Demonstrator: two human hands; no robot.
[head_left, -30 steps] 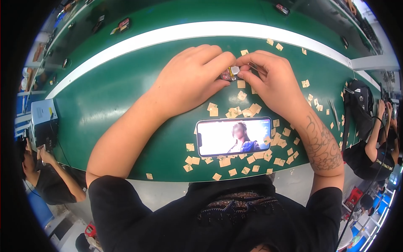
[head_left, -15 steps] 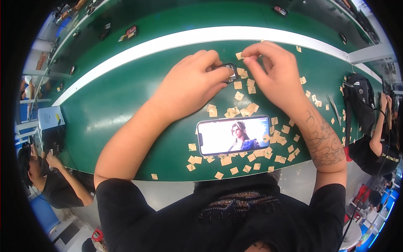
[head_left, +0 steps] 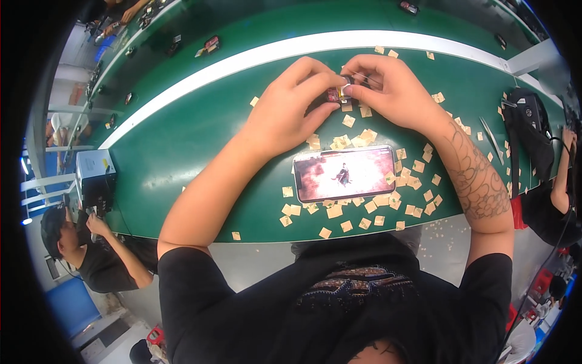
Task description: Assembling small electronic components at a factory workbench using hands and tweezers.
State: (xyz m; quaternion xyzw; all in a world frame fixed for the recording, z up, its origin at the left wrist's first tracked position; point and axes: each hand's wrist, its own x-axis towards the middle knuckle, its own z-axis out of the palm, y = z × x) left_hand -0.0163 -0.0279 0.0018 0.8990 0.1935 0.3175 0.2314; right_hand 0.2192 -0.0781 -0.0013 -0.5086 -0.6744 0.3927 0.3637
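Observation:
Between my two hands is a small black-and-red device (head_left: 334,94) with a pale patch, partly covered by fingers. My left hand (head_left: 282,109) grips its left side between thumb and fingers. On the device's right side, the bent fingers and thumb of my right hand (head_left: 394,91) press in; whether they also pinch a small paper square is hidden. Nearer to me, a phone (head_left: 344,174) lies flat with a moving picture lit on its screen. Small beige paper squares (head_left: 364,138) are scattered round the phone and under my hands.
Tweezers (head_left: 492,141) and a black bag (head_left: 528,118) lie at the right. A white-and-black box (head_left: 96,173) stands at the left edge. Past the white rail (head_left: 242,57), small devices (head_left: 211,43) sit on a green surface. Other people work on both sides.
My right hand has come down and left onto the device, from holding a paper square above. The device now shows its red part. The phone picture has changed, and the view has shifted slightly.

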